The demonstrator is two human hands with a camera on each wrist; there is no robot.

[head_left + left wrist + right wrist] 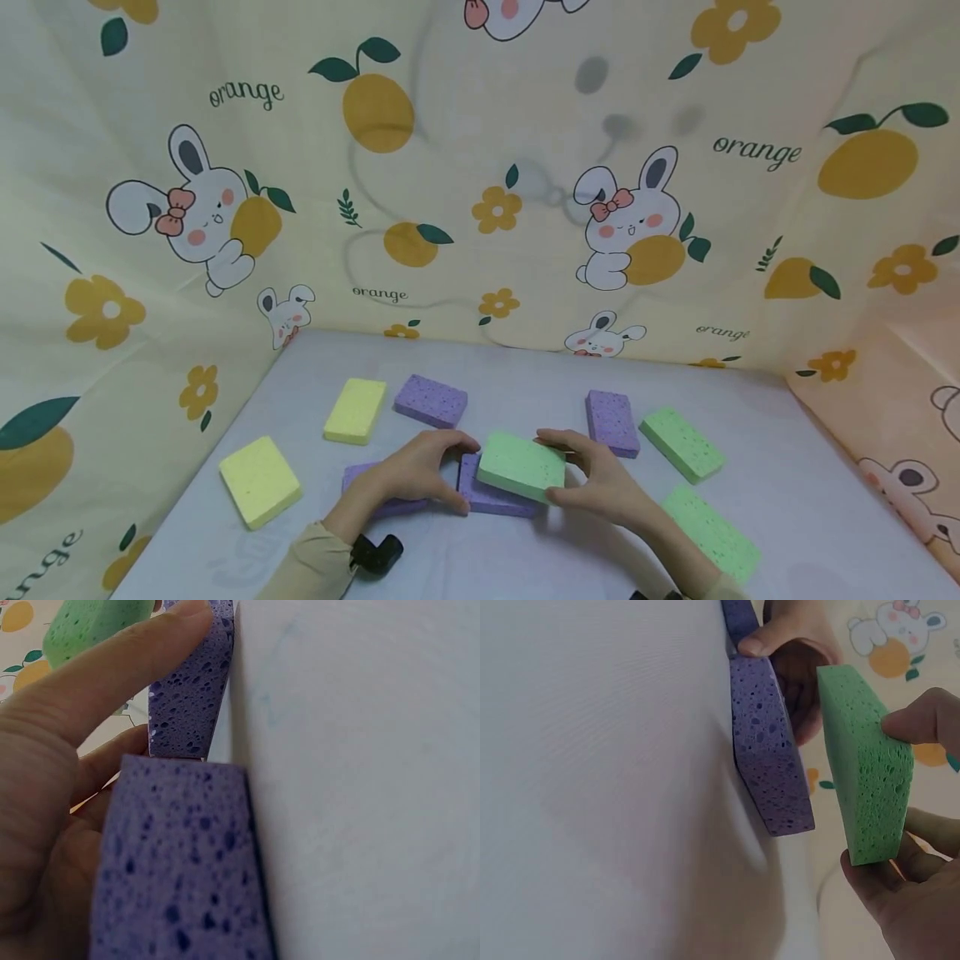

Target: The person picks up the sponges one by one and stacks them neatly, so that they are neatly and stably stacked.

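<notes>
Green sponge (521, 465) is hovering just above a purple sponge (487, 497), between the tabletop's (525, 375) left and right edges; the right hand's (603, 485) grip is clamping it, while the left hand's (420, 471) grip is clasping the purple one. Stacking seems to be happening; the next move is probably calling for level lowering. One yellow sponge (260, 482) is lying by the left edge.

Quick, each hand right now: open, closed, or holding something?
Right hand: holding a green sponge.
Left hand: holding the purple sponge below it.
</notes>
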